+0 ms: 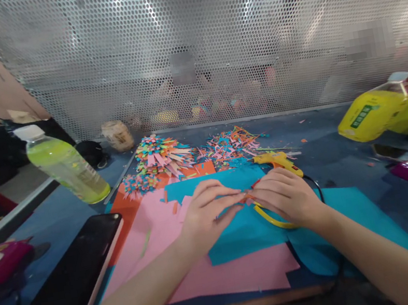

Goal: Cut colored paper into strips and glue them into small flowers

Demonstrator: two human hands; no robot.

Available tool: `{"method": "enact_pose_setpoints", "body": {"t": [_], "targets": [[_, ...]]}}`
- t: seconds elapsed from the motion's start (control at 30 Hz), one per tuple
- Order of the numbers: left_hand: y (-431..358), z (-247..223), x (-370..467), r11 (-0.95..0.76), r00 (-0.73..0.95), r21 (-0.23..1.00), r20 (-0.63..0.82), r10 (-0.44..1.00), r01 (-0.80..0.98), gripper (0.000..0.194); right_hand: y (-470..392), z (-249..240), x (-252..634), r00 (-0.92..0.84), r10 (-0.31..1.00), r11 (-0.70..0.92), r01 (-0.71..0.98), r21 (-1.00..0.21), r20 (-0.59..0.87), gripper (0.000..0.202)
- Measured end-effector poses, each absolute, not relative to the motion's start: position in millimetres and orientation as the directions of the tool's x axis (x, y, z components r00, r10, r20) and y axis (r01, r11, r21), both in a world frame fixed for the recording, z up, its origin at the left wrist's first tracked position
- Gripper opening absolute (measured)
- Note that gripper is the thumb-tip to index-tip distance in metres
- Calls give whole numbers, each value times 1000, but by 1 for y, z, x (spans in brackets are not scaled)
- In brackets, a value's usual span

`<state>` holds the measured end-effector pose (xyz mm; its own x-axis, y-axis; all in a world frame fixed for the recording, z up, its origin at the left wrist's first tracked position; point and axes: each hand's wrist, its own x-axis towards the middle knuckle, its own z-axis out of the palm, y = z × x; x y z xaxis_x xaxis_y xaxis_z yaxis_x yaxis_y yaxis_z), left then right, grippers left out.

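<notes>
My left hand (pixel 212 209) and my right hand (pixel 291 197) meet over blue paper (pixel 236 244). Their fingertips pinch a small orange paper strip (pixel 247 198) from both sides. Under my right hand a yellow curved handle (pixel 273 218) sticks out, with a bit of red near the fingers; the rest is covered, and I cannot tell whether that hand holds it. Just behind my right hand lies a yellow glue gun (pixel 277 159). Pink paper sheets (pixel 234 276) spread below the blue one, and an orange sheet (pixel 122 224) shows at their left.
Behind stand a cone of folded paper strips (pixel 163 154), a small paper cluster (pixel 138 184) and a heap of paper scraps (pixel 229 142). A phone (pixel 71 275) and a green drink bottle (pixel 66 166) are at left, yellow bottles (pixel 374 112) at right. A perforated metal panel (pixel 205 26) rises behind.
</notes>
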<state>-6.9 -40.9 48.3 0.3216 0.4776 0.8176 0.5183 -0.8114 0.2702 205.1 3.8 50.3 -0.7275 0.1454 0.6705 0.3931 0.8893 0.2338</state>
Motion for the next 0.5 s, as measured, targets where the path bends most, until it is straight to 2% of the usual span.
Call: {"method": "enact_pose_setpoints", "body": {"t": [0.23, 0.5], "targets": [[-42, 49, -5, -795, 337, 297, 786, 518, 529, 34, 4, 48, 205, -733, 146, 881, 401, 249, 665, 19], [-45, 47, -6, -772, 323, 345, 761, 563, 534, 33, 4, 48, 204, -734, 133, 884, 391, 255, 666, 18]]}}
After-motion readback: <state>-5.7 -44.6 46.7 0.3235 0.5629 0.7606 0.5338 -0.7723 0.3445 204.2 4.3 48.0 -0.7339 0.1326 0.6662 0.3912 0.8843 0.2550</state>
